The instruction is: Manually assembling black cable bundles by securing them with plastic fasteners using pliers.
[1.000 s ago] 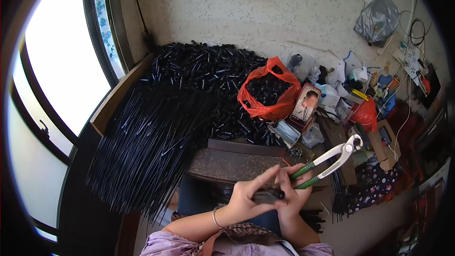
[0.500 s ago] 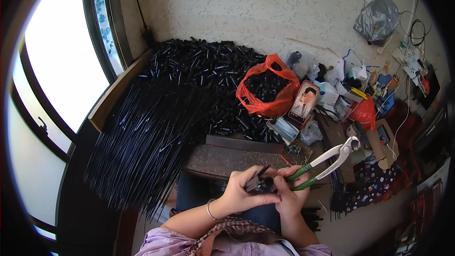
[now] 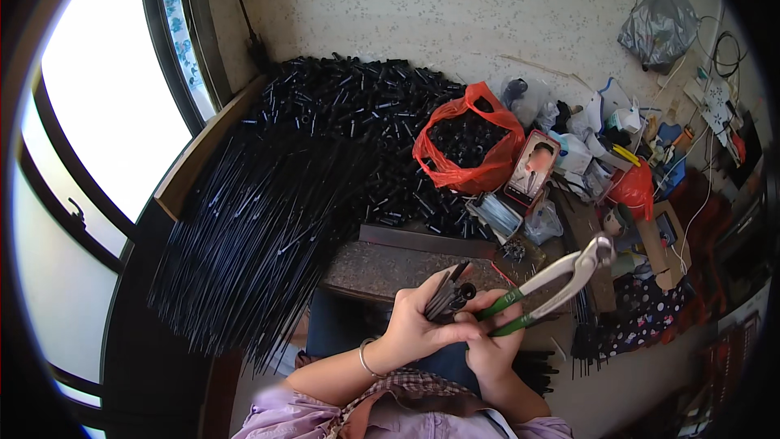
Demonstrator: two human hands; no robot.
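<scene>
Both my hands meet at lower centre of the frame. My left hand (image 3: 418, 321) pinches a small bundle of black rods (image 3: 448, 290), fingers closed around it. My right hand (image 3: 496, 337) is wrapped tight on the green handles of the pincers (image 3: 552, 283), whose metal head points toward the right, jaws nearly together.

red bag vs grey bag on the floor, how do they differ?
The red bag lies open by the heap of black pieces and is filled with the same black pieces; the grey bag is bunched shut at the top, its contents hidden. The red bag sits mid-floor near the slab; the grey bag sits far off by the wall. Both are thin plastic bags.
</scene>
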